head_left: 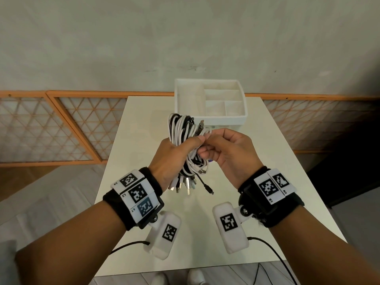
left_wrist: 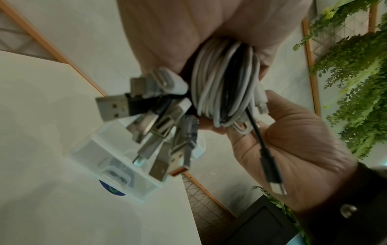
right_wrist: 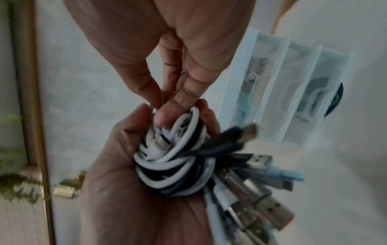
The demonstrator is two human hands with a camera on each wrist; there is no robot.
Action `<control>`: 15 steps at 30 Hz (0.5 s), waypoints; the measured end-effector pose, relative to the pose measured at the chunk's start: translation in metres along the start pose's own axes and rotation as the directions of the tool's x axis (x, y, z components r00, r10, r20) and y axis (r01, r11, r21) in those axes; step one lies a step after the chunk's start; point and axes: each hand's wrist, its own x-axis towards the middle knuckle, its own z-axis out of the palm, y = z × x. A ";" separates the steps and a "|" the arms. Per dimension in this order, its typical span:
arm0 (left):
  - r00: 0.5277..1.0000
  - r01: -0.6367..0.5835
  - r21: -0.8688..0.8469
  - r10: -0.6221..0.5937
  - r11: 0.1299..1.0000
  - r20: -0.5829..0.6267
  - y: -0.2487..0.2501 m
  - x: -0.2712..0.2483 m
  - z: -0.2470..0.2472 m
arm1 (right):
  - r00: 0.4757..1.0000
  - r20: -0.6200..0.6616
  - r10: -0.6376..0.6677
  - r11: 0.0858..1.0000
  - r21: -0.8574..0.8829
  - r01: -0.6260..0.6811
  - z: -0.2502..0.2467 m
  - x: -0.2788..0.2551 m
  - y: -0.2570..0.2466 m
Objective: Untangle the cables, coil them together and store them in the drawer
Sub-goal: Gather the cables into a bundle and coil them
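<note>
A coiled bundle of white and black cables point(head_left: 182, 126) is held above the middle of the white table point(head_left: 133, 182). My left hand point(head_left: 181, 149) grips the coil around its middle, and its loops stick out above my fist. Several USB plugs point(head_left: 185, 185) and a thin black lead hang below. My right hand point(head_left: 207, 145) meets the left from the right, its thumb and forefinger pinching a white strand at the coil. In the right wrist view, the right hand point(right_wrist: 161, 104) pinches at the top of the bundle point(right_wrist: 178, 165). In the left wrist view the plugs point(left_wrist: 159, 126) fan out leftward.
A white drawer unit point(head_left: 242, 118) with a divided tray on top stands at the table's far edge. Its see-through drawer fronts point(right_wrist: 282, 91) show in the right wrist view. Orange-framed lattice panels point(head_left: 61, 128) lean beside the table. Green plants point(left_wrist: 356, 82) hang at one side.
</note>
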 end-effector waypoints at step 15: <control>0.997 0.071 0.059 -0.071 0.996 -0.002 -0.005 -0.002 0.000 | 0.985 0.174 0.020 0.959 -0.282 0.030 -0.012 -0.005 0.001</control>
